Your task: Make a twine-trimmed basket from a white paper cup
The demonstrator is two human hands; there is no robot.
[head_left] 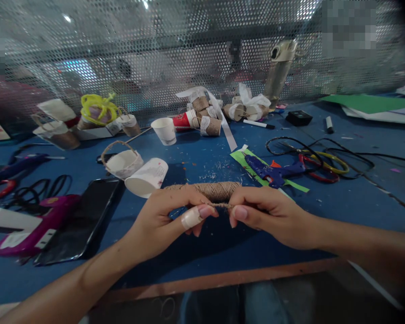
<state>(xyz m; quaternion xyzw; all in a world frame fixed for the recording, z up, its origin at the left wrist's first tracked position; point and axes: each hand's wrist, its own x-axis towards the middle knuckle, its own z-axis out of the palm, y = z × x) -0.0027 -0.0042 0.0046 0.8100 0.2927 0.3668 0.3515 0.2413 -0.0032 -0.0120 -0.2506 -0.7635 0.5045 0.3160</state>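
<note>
A short length of brown twine (222, 205) runs between my two hands above the table's front part. My left hand (175, 211), with a pale tape strip around its thumb, pinches one end. The other end is pinched between thumb and fingers of my right hand (266, 213). Just behind both hands lies a roll of jute twine (219, 190), partly hidden by the fingers. To the left of it a white paper cup (147, 177) lies on its side, against a small white cup basket (123, 163) with a twisted handle.
A blue glue gun (273, 171) lies on green paper at right, beside scissors (327, 166) and a black cable. At left are a black phone (83, 220) and a purple packet (37, 225). Twine-wrapped cups (210, 126) and a bottle (279, 72) stand along the perforated screen (138, 58).
</note>
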